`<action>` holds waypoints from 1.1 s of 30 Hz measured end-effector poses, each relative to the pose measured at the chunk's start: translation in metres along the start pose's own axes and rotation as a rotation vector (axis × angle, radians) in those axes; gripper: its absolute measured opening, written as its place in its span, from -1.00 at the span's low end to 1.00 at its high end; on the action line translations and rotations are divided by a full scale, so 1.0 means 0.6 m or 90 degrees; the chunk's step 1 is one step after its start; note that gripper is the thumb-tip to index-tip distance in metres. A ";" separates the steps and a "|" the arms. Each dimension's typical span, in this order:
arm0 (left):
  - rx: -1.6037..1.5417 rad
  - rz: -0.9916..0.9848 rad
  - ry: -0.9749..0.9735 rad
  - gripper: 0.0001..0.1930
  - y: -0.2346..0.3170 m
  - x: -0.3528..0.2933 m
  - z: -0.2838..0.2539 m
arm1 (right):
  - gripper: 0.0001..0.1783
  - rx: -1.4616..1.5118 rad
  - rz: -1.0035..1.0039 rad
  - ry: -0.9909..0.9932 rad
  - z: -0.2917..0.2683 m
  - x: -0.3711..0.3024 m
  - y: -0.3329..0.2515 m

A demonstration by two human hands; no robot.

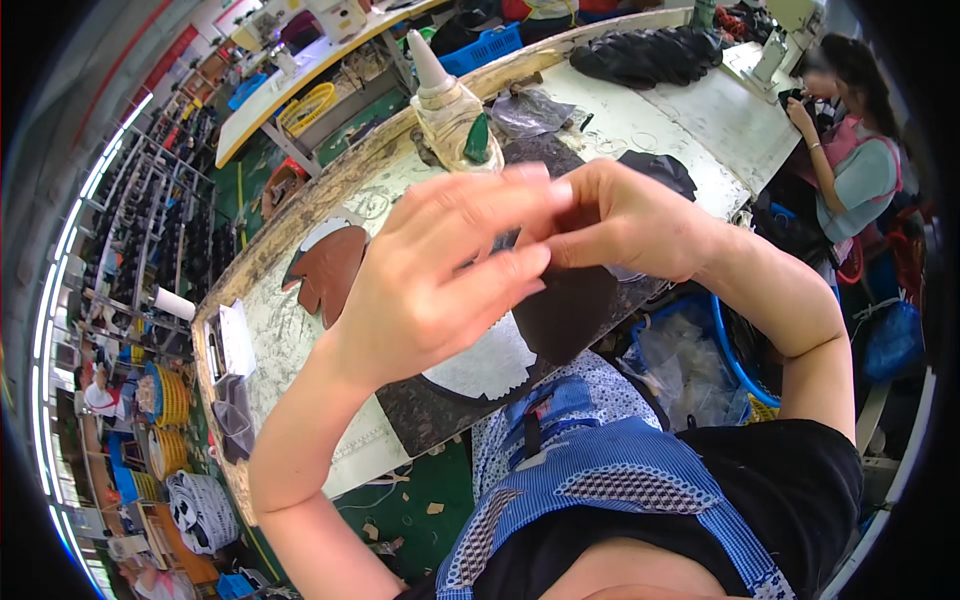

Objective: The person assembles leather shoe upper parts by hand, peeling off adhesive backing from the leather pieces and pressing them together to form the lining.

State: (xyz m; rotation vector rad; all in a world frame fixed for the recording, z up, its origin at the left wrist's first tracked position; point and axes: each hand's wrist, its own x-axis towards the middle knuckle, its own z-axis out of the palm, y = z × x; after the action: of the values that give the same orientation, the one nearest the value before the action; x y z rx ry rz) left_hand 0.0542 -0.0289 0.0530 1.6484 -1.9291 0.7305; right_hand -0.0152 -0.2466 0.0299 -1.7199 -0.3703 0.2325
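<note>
My left hand (430,270) and my right hand (630,220) meet in the air above the worktable, fingertips close together. Both have their fingers bent in a pinch; what they hold, if anything, is hidden between them. Just below the fingers shows a dark brown flat piece (580,310), like leather; I cannot tell whether it hangs from them or lies on the table. Beneath my left hand a pale piece with a jagged edge (485,365) lies on a dark board (425,415). Reddish-brown pieces (340,265) rest to the left of my left wrist.
A wrapped cone of thread (455,120) stands beyond my hands. Black pieces (650,55) are heaped at the far edge of the worktable (350,455). A white box (235,340) sits at its left end. To the right, a person (860,150) works at a machine, near a lined blue bin (690,360).
</note>
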 end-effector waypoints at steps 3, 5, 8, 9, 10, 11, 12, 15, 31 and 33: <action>0.039 0.093 -0.079 -0.78 0.023 -0.021 0.000 | -0.79 0.014 0.206 -0.048 0.001 -0.014 -0.023; 0.075 0.118 -0.088 -0.88 0.053 -0.019 0.010 | -0.81 0.112 0.156 -0.030 -0.019 -0.005 0.026; 0.078 0.262 -0.089 -0.89 0.051 -0.011 0.044 | -0.82 0.180 0.191 -0.149 0.009 -0.007 0.044; 0.075 0.261 -0.086 -0.89 0.059 -0.010 0.054 | -0.82 0.225 0.198 -0.210 0.022 -0.007 0.044; 0.024 0.314 -0.110 -0.88 0.073 -0.011 0.062 | -0.82 0.198 0.193 -0.227 0.037 -0.012 0.035; -0.029 0.375 -0.129 -0.87 0.085 -0.008 0.074 | -0.80 0.167 0.182 -0.280 0.043 -0.022 0.037; -0.087 0.372 -0.131 -0.88 0.107 -0.006 0.076 | -0.78 0.150 0.187 -0.344 0.055 -0.033 0.042; -0.214 0.377 -0.083 -0.83 0.184 -0.008 0.065 | -0.77 0.164 0.173 -0.372 0.067 -0.087 0.060; -0.288 -0.188 -0.046 -0.81 0.089 -0.012 0.057 | -0.10 0.395 -0.049 0.128 0.005 -0.174 0.189; -0.276 -0.400 -0.068 -0.86 0.060 0.003 0.038 | 0.13 0.540 -0.080 -0.073 0.010 -0.113 0.155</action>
State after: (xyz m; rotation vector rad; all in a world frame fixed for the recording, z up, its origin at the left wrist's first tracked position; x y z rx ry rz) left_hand 0.0179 -0.0411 0.0347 1.8665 -1.3656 -0.0222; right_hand -0.0694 -0.2800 -0.0663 -0.8484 -0.3877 0.3380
